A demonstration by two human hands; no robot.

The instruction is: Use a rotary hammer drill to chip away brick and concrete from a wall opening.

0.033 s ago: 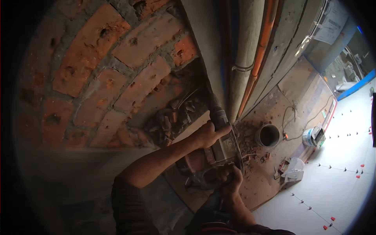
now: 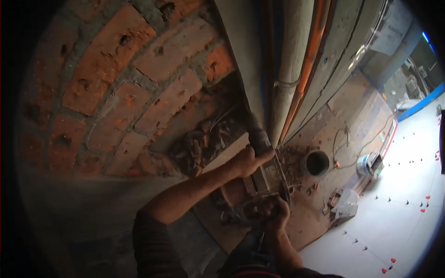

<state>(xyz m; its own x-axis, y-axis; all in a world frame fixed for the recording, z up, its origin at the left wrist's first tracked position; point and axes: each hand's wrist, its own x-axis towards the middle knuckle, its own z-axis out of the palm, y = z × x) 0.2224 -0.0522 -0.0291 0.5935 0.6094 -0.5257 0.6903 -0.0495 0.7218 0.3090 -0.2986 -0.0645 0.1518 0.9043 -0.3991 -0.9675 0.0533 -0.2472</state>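
A large hammer drill (image 2: 262, 181) lies across the middle of the view, its nose pointing away toward the corner of a brick wall (image 2: 109, 69) and a grey wall edge. My left hand (image 2: 252, 162) is wrapped round the drill's front, just behind the dark collar. At the rear, my right hand (image 2: 277, 214) is closed round the handle; shadow hides part of its fingers. Broken brick rubble (image 2: 199, 146) is heaped at the foot of the wall, left of the nose. The bit's tip cannot be made out in the dark.
Pale and orange pipes (image 2: 311, 51) run up the wall beside the drill. To the right, a round bucket (image 2: 317, 163) stands among brick chips on brown boarding (image 2: 306, 222). Beyond are a cable, a white tub (image 2: 366, 164), a clear plastic bag (image 2: 346, 204) and white tiles (image 2: 371, 245) with red clips.
My right hand sits slightly higher, its fingers more tightly round the rear handle. My left hand and the drill have hardly moved.
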